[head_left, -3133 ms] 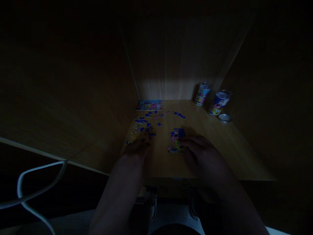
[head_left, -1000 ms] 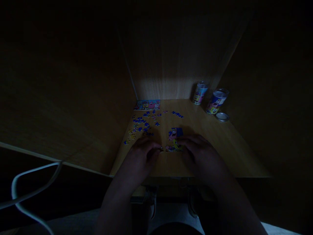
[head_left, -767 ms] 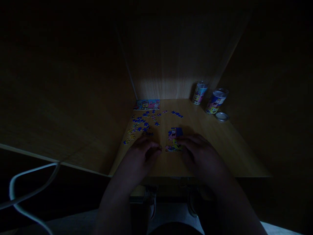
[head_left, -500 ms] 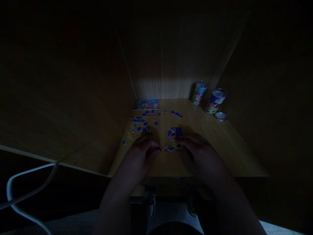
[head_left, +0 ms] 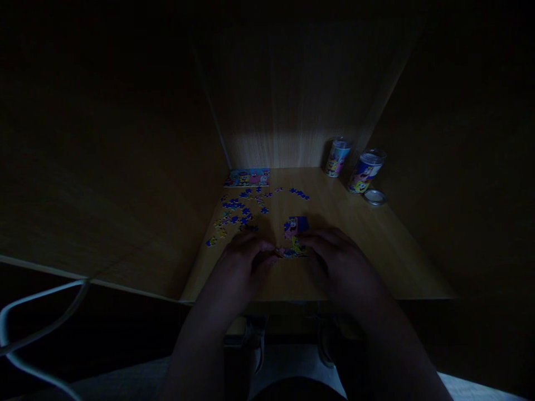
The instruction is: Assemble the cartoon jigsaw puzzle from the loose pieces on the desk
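A partly joined jigsaw puzzle (head_left: 297,224) with cartoon figures lies near the front of the wooden surface. At its lower left corner my left hand (head_left: 246,262) pinches a small puzzle piece, mostly covered by thumb and forefinger. The piece touches or nearly touches the joined part; the dim light hides which. My right hand (head_left: 338,259) grips the puzzle's right side, fingertips on top and thumb lower down. Beyond my left hand, several loose blue and yellow puzzle pieces (head_left: 246,211) are scattered.
A cartoon picture strip (head_left: 247,177) lies at the back left. Two printed cans with clear tops, a smaller one (head_left: 337,158) and a larger one (head_left: 364,174), stand at the back right beside a round lid (head_left: 375,197). Joined blue pieces (head_left: 299,194) lie behind the puzzle. Wooden walls enclose the surface.
My left hand has moved slightly right, bringing its piece from a small gap away to the puzzle's lower left corner. My right hand stays on the puzzle. The view has shifted slightly.
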A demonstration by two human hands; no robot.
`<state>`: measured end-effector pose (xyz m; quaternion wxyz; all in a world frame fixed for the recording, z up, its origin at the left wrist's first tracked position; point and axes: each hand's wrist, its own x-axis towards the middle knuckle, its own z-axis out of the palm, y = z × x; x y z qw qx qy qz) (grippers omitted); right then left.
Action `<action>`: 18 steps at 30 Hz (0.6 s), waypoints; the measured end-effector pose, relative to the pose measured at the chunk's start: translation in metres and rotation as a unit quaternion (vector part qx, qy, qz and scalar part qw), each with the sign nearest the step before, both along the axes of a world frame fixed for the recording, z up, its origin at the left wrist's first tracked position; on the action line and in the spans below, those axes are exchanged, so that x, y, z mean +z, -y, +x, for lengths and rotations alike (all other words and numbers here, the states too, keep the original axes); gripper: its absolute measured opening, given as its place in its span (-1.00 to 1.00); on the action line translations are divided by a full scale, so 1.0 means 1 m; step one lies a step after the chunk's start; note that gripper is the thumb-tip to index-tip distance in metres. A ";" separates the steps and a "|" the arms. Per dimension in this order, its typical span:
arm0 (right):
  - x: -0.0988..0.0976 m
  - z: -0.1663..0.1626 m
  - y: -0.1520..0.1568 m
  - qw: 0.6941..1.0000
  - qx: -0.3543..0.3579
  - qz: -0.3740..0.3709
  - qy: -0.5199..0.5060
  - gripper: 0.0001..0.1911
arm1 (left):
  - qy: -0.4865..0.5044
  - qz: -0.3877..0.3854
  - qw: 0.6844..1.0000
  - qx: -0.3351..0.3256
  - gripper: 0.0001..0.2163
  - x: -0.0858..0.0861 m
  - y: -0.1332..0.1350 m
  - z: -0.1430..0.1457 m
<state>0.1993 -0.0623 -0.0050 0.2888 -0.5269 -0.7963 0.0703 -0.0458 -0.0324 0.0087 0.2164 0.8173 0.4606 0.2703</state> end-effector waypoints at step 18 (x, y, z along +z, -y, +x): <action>-0.001 0.000 -0.001 1.000 -0.002 0.000 -0.002 -0.61 | 0.028 0.029 0.998 -0.039 -0.87 -0.004 0.002 -0.001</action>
